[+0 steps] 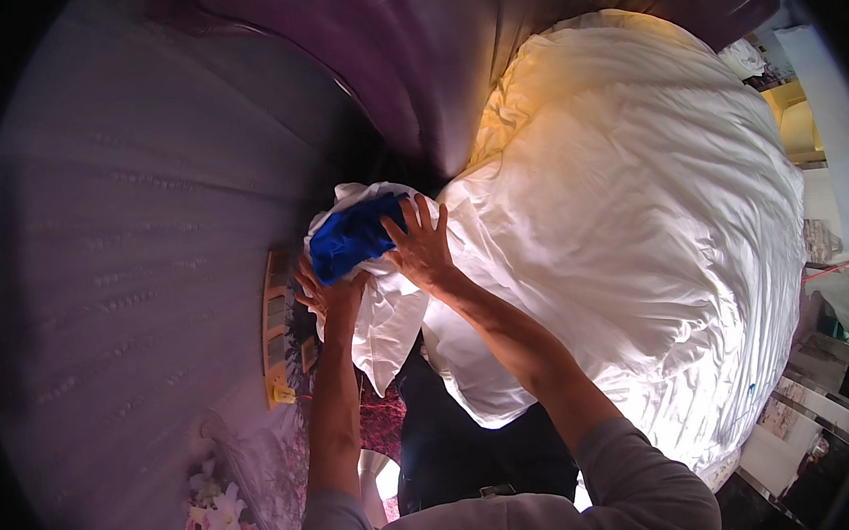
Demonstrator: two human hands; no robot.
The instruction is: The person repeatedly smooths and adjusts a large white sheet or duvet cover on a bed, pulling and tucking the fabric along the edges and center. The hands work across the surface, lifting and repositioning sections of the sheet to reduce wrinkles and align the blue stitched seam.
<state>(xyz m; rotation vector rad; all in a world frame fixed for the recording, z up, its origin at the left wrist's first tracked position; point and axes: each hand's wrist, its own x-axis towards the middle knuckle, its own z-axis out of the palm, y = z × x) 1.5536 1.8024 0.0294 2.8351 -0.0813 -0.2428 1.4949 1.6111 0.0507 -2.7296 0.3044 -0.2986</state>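
Note:
A white pillow or bundle of white fabric (390,322) is in front of me, between the wall and the bed. One pointed corner hangs down towards the floor beside my legs. On its upper side lies a crumpled blue cloth (350,238). My left hand (330,294) rests against the near left side of the bundle, just below the cloth, with its fingers spread; whether it grips the fabric is unclear. With fingers wide apart, my right hand (421,247) lies flat across the right end of the blue cloth and the white fabric beside it.
A bed with a rumpled white duvet (611,210) fills the right side. Its purple padded headboard (382,56) stands at the top. Along the left wall (124,247) runs a switch and socket panel (277,329) with a plug (284,394). Red patterned carpet (381,420) shows below.

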